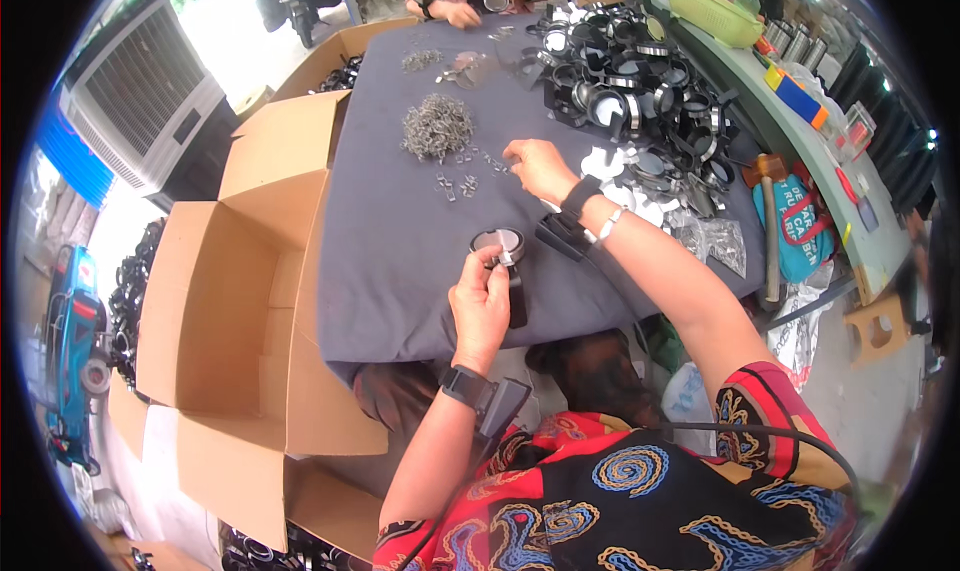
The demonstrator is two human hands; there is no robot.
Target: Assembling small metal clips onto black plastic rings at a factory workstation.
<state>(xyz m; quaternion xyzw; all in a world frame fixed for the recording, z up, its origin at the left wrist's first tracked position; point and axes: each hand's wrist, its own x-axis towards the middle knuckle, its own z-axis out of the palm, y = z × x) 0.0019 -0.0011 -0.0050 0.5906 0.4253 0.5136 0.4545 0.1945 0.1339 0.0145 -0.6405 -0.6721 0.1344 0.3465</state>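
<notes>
Left hand [480, 309]: closed on a round black-rimmed piece [512, 239], over the near side of the worktop [400, 271].
Right hand [543, 173]: poised beside loose metal clips [468, 185]; impossible to tell whether pinching one.
Round black-rimmed piece: best held steady, rim unobstructed.
Loose metal clips: best lifted singly, avoiding the dense clip heap [437, 129].
Pile of black parts [620, 81]: crowding the right side, liable to snag a sleeve or wristband.
Open cardboard box [190, 311]: gaping beside the left edge.

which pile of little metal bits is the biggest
The middle heap on the grey cloth: it is densely mounded, while the far patch and the loose pieces nearer the wearer are thinly spread.
</notes>
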